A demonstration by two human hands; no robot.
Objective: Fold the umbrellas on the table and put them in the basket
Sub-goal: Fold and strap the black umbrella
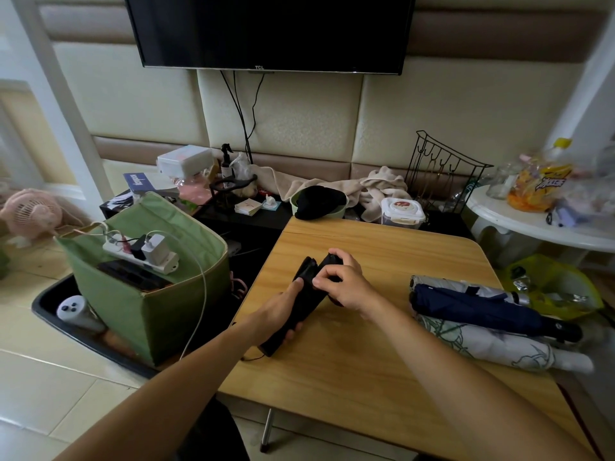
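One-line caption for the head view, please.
Both hands, left hand and right hand, grip a black umbrella on the wooden table.

We see the room in soft, even daylight, moderately bright, with no hard shadows anywhere. The brightest area lies at nine to ten o'clock, where the white frame and pink fan (31, 212) look washed out. The wooden table (366, 344) carries a pale sheen at its centre, and the floor tiles at seven o'clock gleam faintly. The television (271, 29) at twelve o'clock is a dark, nearly featureless mass. Wide-angle distortion bows the wall panels and bends lines towards the edges. At three o'clock the snack bag (540, 186) and its neighbours are smeared and blurred; the centre is sharp.
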